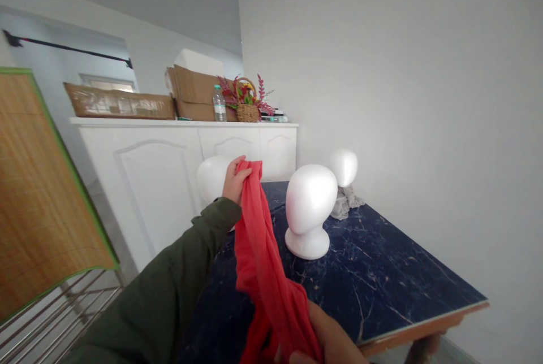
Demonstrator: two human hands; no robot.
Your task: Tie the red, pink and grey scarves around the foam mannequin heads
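A red scarf-like cloth (267, 245) stretches between my two hands over the table. My left hand (236, 179) grips its far end, in front of a white foam head (211, 176) that it partly hides. Close to the bottom edge, my right hand (333, 338) is closed on the near end of the cloth; some of its fingers are behind the fabric or out of view. Just right of the cloth stands another white foam head (311, 206), upright and bare. Farther back is a third foam head (344, 166) with grey lacy fabric (345, 203) around its base.
The table (382, 279) has a dark blue marbled top. Behind it, a white cabinet (153, 166) carries cardboard boxes (123, 105), a water bottle (219, 105) and a flower basket (247, 112). To the left are a bamboo mat (42, 183) and a metal rack (63, 313).
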